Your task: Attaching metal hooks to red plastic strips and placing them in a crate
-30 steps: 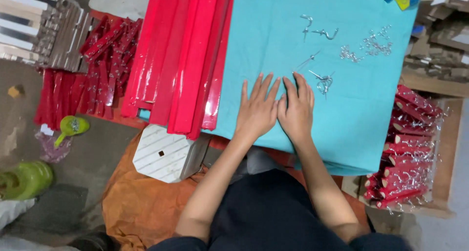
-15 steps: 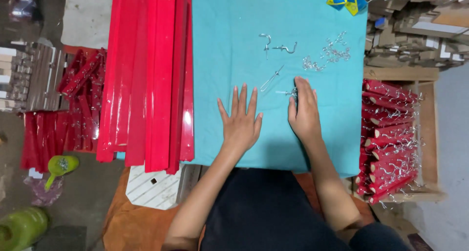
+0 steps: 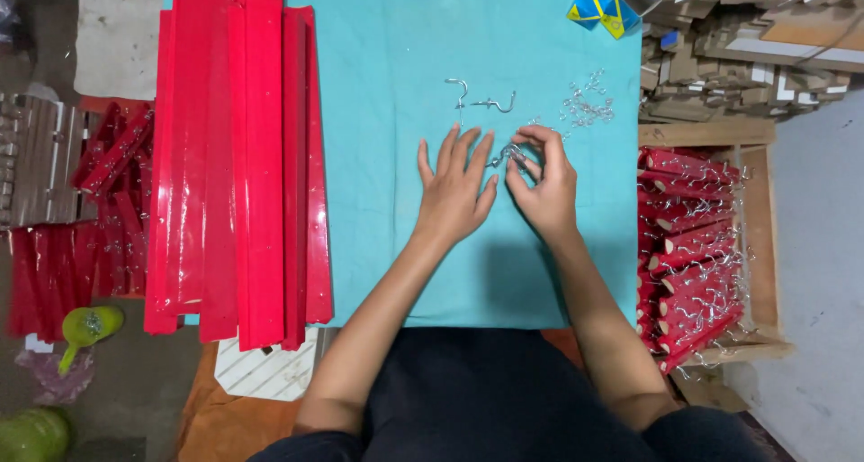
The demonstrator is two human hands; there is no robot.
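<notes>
Pinching a small metal hook (image 3: 509, 152), right hand (image 3: 543, 185) curls closed — left hand (image 3: 454, 190) lies open, flat on teal cloth (image 3: 378, 201), red strips (image 3: 238, 165) left.

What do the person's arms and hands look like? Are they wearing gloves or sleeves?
No gloves and no long sleeves. Both forearms are bare all the way up past the elbows, and the left hand and right hand are bare too. I see no rings, watch or bracelets from this view. The only clothing showing is dark, nearly black, at the bottom of the picture.
</notes>
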